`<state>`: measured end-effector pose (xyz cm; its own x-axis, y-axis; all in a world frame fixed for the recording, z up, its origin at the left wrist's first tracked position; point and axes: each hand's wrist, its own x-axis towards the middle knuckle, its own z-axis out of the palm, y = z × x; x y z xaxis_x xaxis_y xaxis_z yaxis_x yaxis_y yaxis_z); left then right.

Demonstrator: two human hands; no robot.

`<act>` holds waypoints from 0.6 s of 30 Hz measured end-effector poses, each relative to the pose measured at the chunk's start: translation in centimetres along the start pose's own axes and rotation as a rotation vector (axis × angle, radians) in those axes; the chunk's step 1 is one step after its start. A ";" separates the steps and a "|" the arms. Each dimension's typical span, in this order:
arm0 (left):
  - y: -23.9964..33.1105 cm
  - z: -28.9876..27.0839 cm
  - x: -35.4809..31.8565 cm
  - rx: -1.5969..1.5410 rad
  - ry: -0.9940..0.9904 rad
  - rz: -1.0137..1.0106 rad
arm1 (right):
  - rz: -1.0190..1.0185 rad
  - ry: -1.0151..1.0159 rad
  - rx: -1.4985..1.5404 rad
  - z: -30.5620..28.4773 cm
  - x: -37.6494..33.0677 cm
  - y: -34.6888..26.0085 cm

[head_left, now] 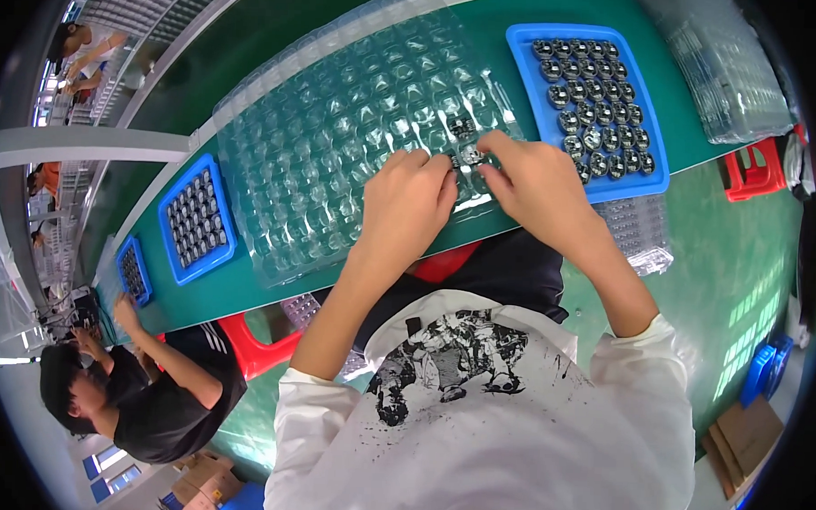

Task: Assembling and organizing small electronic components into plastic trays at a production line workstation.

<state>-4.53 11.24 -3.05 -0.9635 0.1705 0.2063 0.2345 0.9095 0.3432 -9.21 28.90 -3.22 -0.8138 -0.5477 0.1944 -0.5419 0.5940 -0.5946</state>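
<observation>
In the head view, the left hand (408, 197) and the right hand (541, 183) meet just right of centre, over the lower right part of the clear tray (294, 161), fingertips close together but the palms apart. A shiny part (472, 156) sits between them, at the right thumb and forefinger; whether either hand is clamped on it or only touching cannot be told, since the left fingertips are partly hidden. To handle it well, the person would probably do best with a light pinch on the part's edges, one hand steadying while the other turns or seats it, and the wrists kept off the thin, flexible plastic so the pockets do not buckle. Care is likely needed around the dark part (461, 127) just above, which a knuckle could nudge. As for counts, there is one clear tray spread out, its pockets too many and too glossy to number; three blue trays, one at upper right (628, 186), one at left (212, 259) and a small-looking one farther left (145, 293); roughly six rows of five parts (603, 112) in the upper right one; two red stools, at right (754, 170) and lower left (254, 353); and one co-worker (174, 400) seated at lower left.
</observation>
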 end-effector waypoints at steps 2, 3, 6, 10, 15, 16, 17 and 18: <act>0.0 0.3 0.1 -0.011 0.032 0.011 | -0.022 -0.004 -0.047 -0.2 0.1 0.2; 0.1 0.2 0.1 -0.042 0.028 -0.035 | -0.052 -0.012 -0.072 0.1 0.2 0.4; -0.4 0.1 0.0 -0.229 0.100 -0.087 | -0.040 -0.018 -0.091 0.3 0.9 0.7; -0.9 -1.0 -1.2 -1.092 0.219 -0.272 | -0.093 0.033 -0.119 -0.3 0.7 1.0; -0.8 -0.9 -3.0 -1.914 0.098 -0.445 | -0.132 0.139 0.380 -2.7 0.3 -2.3; -0.4 -0.6 -2.9 -1.916 0.103 -0.444 | -0.224 0.145 0.483 -2.5 0.4 -2.8; 0.2 -0.3 -2.7 -2.005 0.091 -0.628 | -0.244 0.065 0.538 -2.3 0.7 -3.4; 1.2 -0.5 -2.1 -2.084 0.080 -0.821 | -0.244 0.060 0.534 -2.2 0.9 -3.6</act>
<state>-2.13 11.79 -2.62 -0.8995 0.0218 -0.4364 -0.2733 -0.8074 0.5229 -8.46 27.49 0.81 -0.6976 -0.5877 0.4098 -0.5470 0.0675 -0.8344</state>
